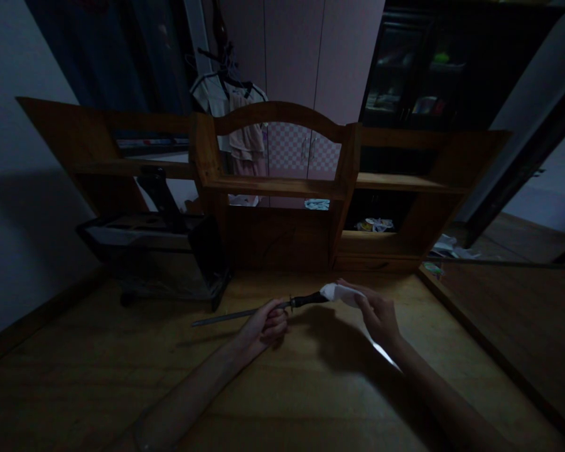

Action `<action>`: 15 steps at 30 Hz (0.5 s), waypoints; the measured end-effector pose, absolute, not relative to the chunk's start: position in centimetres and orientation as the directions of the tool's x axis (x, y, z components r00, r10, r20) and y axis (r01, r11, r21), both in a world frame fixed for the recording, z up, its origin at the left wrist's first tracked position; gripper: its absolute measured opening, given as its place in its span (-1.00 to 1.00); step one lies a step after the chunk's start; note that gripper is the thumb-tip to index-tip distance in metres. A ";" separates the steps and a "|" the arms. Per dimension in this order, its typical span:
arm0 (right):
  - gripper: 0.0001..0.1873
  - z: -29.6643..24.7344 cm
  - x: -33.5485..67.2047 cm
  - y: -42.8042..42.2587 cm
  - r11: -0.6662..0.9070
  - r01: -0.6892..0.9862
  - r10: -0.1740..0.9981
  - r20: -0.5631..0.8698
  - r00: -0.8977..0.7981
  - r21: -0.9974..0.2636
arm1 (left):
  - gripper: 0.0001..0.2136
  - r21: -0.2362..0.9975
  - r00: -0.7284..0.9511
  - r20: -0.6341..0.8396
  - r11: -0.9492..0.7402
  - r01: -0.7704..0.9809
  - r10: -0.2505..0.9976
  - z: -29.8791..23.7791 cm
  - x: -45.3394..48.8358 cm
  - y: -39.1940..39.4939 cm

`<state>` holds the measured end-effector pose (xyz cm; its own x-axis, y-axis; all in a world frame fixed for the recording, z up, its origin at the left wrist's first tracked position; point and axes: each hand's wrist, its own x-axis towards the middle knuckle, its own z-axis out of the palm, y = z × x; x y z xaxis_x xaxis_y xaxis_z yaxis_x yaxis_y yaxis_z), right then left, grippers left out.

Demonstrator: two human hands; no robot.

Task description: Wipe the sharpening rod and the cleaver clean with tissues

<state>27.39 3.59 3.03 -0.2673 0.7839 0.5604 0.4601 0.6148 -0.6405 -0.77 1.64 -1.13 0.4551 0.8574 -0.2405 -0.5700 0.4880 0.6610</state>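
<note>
A honing steel (308,300) with a long grey rod and a black handle is held above the wooden desk, its rod pointing left. My left hand (270,321) is closed around the rod close to the guard. My right hand (379,311) pinches a white cloth or tissue (346,294), which touches the butt end of the handle. Some right-hand fingers are hidden behind the white piece. Below both hands, dark shadows fall on the desktop (282,389).
On the left of the desk stands a black knife block (164,251) with clear sides and a black-handled knife (160,194) in its top. A wooden shelf unit (273,185) runs along the back. A raised wooden edge (480,339) borders the right side.
</note>
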 end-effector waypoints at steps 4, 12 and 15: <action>-0.58 3.1 26.2 3.4 0.516 0.389 0.833 0.552 -0.023 -0.763 | -0.55 0.832 0.342 -0.188 0.334 -0.443 0.921 -0.9 0.5 1.0; -0.53 4.0 21.8 -0.4 0.686 0.373 0.710 0.460 -0.533 -0.625 | -0.47 0.928 0.316 -0.228 0.303 -0.216 0.921 -0.1 1.9 -0.5; -0.55 3.8 21.4 -0.8 0.656 0.377 0.725 0.407 -0.556 -0.654 | -0.46 0.933 0.333 -0.236 0.309 -0.185 0.913 -0.5 2.1 -0.6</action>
<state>21.37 -0.85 3.84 -0.5557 0.7251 0.4066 0.3767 0.6557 -0.6544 2.06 -0.64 -0.53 0.3330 0.9128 -0.2364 -0.1849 0.3091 0.9329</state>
